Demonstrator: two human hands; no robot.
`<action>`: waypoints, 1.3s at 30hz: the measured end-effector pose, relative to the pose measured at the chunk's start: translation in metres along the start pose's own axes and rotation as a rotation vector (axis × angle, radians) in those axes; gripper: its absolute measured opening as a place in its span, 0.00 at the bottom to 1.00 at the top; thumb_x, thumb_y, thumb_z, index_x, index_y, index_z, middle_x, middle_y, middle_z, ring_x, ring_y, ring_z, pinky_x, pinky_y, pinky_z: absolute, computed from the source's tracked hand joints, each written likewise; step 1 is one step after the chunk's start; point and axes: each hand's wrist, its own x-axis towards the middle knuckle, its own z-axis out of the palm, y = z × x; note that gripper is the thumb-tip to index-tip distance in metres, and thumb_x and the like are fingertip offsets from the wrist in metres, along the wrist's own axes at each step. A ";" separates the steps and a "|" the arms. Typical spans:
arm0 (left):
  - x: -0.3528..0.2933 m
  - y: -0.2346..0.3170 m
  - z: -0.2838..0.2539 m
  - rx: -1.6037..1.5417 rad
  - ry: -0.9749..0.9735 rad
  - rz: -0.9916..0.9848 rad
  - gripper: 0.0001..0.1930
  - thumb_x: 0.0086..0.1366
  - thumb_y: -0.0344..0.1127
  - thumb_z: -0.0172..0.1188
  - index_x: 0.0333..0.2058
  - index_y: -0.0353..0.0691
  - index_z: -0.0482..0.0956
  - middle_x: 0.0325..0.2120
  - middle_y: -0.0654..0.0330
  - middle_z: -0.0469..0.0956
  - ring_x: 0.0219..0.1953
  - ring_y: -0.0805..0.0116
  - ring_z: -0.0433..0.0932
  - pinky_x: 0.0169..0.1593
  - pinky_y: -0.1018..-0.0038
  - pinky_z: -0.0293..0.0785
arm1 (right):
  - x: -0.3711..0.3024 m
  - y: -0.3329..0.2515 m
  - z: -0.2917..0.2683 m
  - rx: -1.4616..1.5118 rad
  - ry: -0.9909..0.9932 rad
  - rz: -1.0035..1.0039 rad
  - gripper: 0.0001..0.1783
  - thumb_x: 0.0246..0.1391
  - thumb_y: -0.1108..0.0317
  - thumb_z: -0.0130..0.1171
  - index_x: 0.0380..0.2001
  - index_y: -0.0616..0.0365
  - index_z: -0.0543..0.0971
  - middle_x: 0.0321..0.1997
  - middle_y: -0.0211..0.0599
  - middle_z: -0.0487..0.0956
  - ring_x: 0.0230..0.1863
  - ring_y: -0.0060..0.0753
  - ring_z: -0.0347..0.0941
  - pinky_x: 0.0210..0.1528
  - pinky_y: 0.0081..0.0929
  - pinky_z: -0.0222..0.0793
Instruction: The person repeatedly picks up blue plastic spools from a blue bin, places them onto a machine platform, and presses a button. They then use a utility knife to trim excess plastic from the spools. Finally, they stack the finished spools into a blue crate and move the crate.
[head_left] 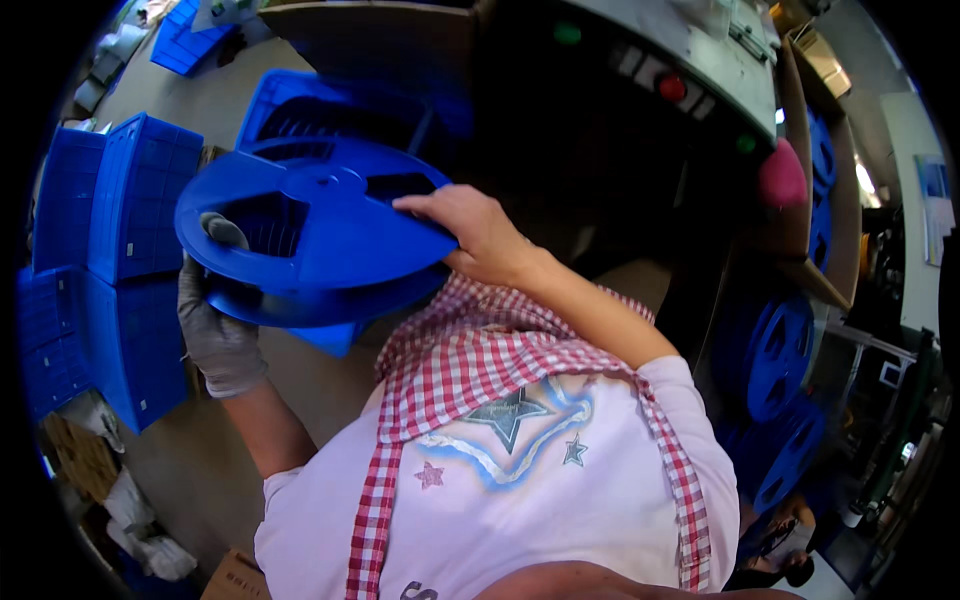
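Blue reel (370,240): one | left hand (218,335) (gloved): fingers gripping left side | right hand (482,235): fingers gripping right side

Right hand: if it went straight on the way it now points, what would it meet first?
The blue reel, which the right hand touches at the edge; whether it would push the reel or slide across its face is hard to judge.

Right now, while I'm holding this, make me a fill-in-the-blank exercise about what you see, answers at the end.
1. The glove on the left hand is ____.
2. The reel held by the left hand and the right hand is coloured ____.
3. The apron is checked in white and ____.
4. The tall stacked crates stand on the picture's ____ side.

Missing words: grey; blue; red; left.
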 end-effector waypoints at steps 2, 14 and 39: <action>0.005 -0.009 0.010 -0.603 -0.015 -0.198 0.19 0.68 0.36 0.48 0.51 0.27 0.68 0.46 0.47 0.74 0.48 0.57 0.75 0.55 0.66 0.74 | -0.005 0.000 -0.011 0.076 0.060 -0.112 0.23 0.44 0.73 0.60 0.48 0.51 0.76 0.40 0.40 0.80 0.41 0.41 0.76 0.46 0.34 0.69; -0.011 -0.070 -0.015 -0.724 -0.075 -0.372 0.31 0.66 0.60 0.45 0.54 0.37 0.68 0.46 0.50 0.75 0.47 0.55 0.76 0.49 0.60 0.75 | 0.034 -0.019 -0.034 0.209 -0.004 0.170 0.14 0.49 0.79 0.58 0.41 0.57 0.79 0.29 0.38 0.79 0.25 0.24 0.76 0.30 0.22 0.72; 0.052 -0.329 -0.035 1.756 -0.161 0.132 0.34 0.50 0.37 0.64 0.58 0.43 0.63 0.52 0.53 0.69 0.55 0.56 0.66 0.60 0.59 0.58 | 0.117 0.008 -0.071 0.040 0.082 0.097 0.10 0.58 0.73 0.56 0.42 0.63 0.79 0.28 0.27 0.79 0.28 0.15 0.72 0.31 0.13 0.67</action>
